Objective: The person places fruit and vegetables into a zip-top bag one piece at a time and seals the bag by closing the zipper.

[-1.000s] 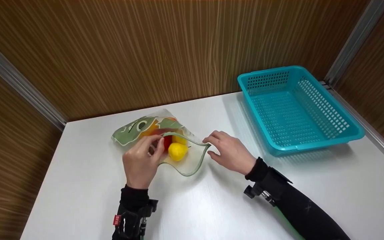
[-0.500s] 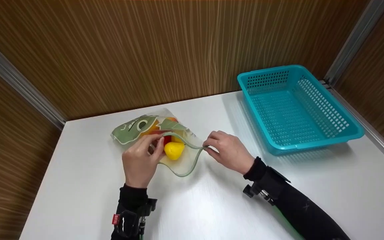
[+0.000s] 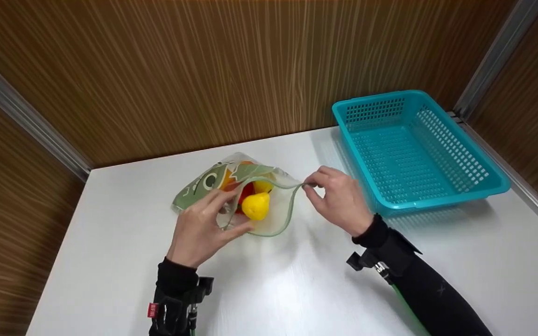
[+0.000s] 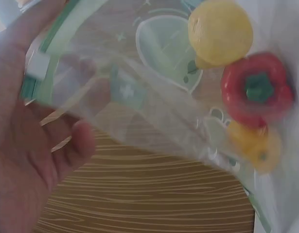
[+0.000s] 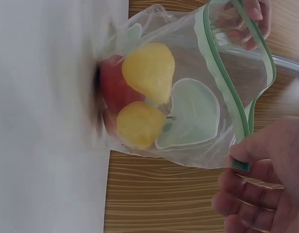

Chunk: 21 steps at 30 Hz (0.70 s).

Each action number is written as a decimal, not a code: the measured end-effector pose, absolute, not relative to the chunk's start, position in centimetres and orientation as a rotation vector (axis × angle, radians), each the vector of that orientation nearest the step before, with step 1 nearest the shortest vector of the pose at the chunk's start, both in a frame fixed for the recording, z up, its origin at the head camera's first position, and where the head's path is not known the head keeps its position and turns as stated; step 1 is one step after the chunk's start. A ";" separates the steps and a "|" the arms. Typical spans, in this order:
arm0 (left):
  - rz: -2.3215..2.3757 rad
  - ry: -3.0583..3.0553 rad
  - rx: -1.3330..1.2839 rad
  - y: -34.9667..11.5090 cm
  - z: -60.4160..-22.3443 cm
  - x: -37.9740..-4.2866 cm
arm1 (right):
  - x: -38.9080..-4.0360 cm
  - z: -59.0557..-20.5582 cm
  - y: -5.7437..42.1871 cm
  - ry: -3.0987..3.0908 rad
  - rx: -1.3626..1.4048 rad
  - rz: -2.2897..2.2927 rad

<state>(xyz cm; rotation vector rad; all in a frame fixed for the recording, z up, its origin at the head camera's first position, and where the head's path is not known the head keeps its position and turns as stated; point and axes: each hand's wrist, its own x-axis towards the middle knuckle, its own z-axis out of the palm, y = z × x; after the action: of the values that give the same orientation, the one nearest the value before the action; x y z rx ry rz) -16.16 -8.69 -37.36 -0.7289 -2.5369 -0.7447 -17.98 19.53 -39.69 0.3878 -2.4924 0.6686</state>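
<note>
A clear zip bag [image 3: 193, 192] with green print and a green zip edge lies on the white table, its mouth gaping toward me. Inside are a yellow pear-shaped fruit [image 3: 256, 206], a second yellow piece [image 3: 262, 186] and a red bell pepper [image 4: 256, 90]. An orange-yellow piece [image 4: 256, 148] also shows through the film. At the mouth's right corner, my right hand [image 3: 341, 200] pinches the zip edge between thumb and forefinger. My left hand [image 3: 201, 233] is at the mouth's left side, thumb and fingers spread apart, by a white slider [image 4: 38, 65].
A turquoise perforated basket [image 3: 418, 205] stands at the table's right, beyond my right hand. Wood-grain panels [image 3: 203, 70] rise behind the white table [image 3: 110, 242] and at both sides, with metal strips in the corners.
My right hand has moved right and away from me, drawing the bag's corner with it. The bag has shifted right. My left hand's thumb and fingers have spread from their closer hold.
</note>
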 end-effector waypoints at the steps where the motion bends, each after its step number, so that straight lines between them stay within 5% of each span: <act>1: -0.739 -2.572 -0.741 -8.7 -37.3 -16.1 | -17.9 -39.5 19.7 -2.490 0.363 0.670; 21: -0.869 -2.294 -0.545 -9.3 -37.1 -16.7 | -17.0 -36.3 22.7 -2.487 0.271 0.748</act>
<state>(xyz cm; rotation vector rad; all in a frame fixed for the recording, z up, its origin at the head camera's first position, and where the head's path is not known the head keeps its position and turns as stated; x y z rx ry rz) -16.68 -9.32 -37.10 -0.5454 -2.2943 -0.8694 -17.02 22.66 -36.28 0.2707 -2.4871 0.7482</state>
